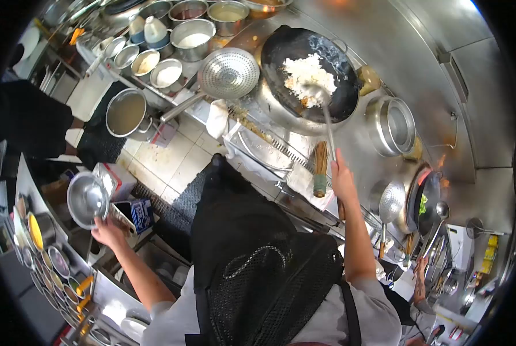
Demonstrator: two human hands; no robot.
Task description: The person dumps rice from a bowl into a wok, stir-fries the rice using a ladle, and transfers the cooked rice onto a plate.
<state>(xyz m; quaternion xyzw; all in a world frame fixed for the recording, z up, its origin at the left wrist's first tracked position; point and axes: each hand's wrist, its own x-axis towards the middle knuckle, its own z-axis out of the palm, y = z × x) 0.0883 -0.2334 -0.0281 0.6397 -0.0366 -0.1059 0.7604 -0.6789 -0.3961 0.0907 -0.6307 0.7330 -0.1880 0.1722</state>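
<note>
My left hand (107,232) grips the rim of a metal bowl (88,199), held out at the left over the lower shelves; its inside looks bare. In my right hand (343,179) is the handle of a long wok ladle (328,124). The ladle's head rests among white rice (305,75) in a large black wok (281,55) on the range. Brownish bits show under the rice near the ladle. Just left of my right hand, a bamboo wok brush (320,170) lies at the range's front edge.
A perforated strainer (229,73) lies left of the wok, near several seasoning bowls (167,72). Stacked metal pots (392,126) stand at its right. A stockpot (126,113) is at the floor side. Another person's hand (422,264) works by a second wok (428,199) with flames.
</note>
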